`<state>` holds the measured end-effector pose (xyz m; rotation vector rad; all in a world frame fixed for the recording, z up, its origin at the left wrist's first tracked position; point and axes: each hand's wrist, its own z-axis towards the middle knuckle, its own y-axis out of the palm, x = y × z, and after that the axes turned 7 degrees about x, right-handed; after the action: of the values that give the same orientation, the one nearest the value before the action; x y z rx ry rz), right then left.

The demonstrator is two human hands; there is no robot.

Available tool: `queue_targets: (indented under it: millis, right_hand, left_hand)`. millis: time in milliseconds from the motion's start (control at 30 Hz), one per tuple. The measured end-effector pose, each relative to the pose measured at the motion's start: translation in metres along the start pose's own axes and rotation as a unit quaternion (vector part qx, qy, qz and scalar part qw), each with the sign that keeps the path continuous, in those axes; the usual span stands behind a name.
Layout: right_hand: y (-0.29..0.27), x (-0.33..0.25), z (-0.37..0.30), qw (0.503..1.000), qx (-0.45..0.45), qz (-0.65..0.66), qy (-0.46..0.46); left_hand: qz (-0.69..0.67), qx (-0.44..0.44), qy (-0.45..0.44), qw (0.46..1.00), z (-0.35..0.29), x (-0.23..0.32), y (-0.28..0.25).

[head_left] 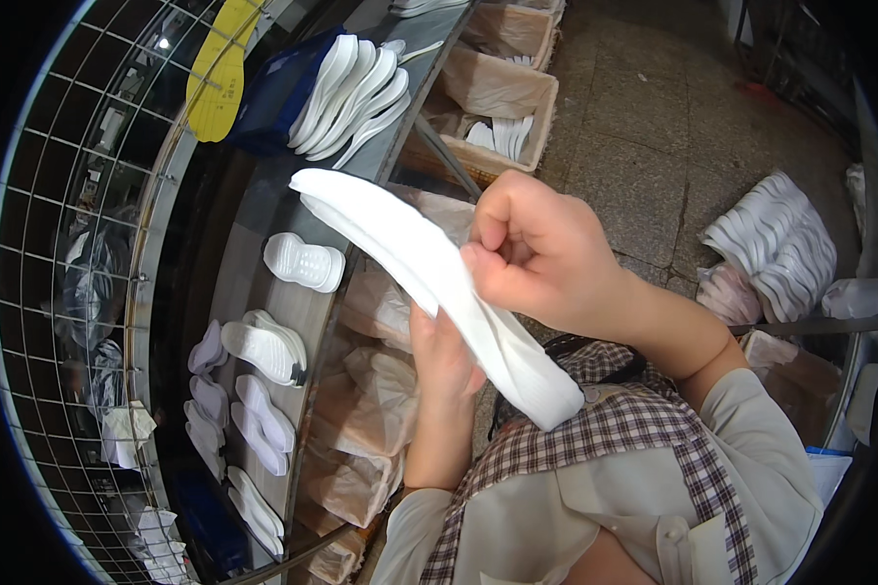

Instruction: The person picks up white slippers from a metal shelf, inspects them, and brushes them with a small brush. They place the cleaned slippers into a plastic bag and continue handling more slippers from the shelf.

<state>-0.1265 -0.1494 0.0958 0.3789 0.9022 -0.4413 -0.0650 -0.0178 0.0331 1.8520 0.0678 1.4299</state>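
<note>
Both the left hand (446, 353) and right hand (532, 255) grip a long, smooth white foam insole (429, 273)

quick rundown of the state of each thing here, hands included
white sole: held up in both hands, tilted
left hand: gripping the sole from beneath
right hand: pinching the sole's edge
stack of white soles: fanned on the bench
yellow insole: lying flat

A yellow insole (218, 73) is lying on the wire rack (68, 244), white soles (353, 95) are fanning out on the grey tabletop (263, 210), and another white stack (776, 244) is sitting on the stone floor (634, 127)
</note>
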Motion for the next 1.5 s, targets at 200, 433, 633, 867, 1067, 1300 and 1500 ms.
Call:
queue_targets:
  millis: [200, 433, 633, 867, 1067, 1300, 1500]
  right_hand:
    - [-0.012, 0.031, -0.023, 0.978, 0.016, 0.175, 0.113]
    - [-0.06, 0.116, -0.081, 0.897, -0.271, -0.025, 0.348]
    - [-0.072, 0.15, -0.147, 0.727, -0.442, -0.086, 0.519]
    - [-0.05, 0.177, -0.174, 0.736, -0.488, -0.145, 0.446]
    - [-0.043, 0.24, -0.208, 0.67, -0.552, -0.193, 0.457]
    - [-0.062, 0.307, -0.255, 0.597, -0.658, -0.266, 0.374]
    - [-0.064, 0.292, -0.25, 0.594, -0.599, -0.322, 0.429]
  left_hand:
    - [-0.174, -0.094, 0.013, 0.98, 0.016, 0.006, -0.017]
    - [-0.138, -0.018, 0.179, 0.974, 0.041, 0.041, -0.044]
    - [-0.133, 0.002, 0.242, 0.961, 0.049, 0.06, -0.057]
    - [-0.133, -0.023, 0.262, 0.956, 0.045, 0.063, -0.058]
    - [-0.128, -0.021, 0.266, 0.955, 0.041, 0.063, -0.059]
    - [-0.136, -0.027, 0.256, 0.957, 0.038, 0.062, -0.064]
    - [-0.133, -0.048, 0.253, 0.957, 0.04, 0.06, -0.071]
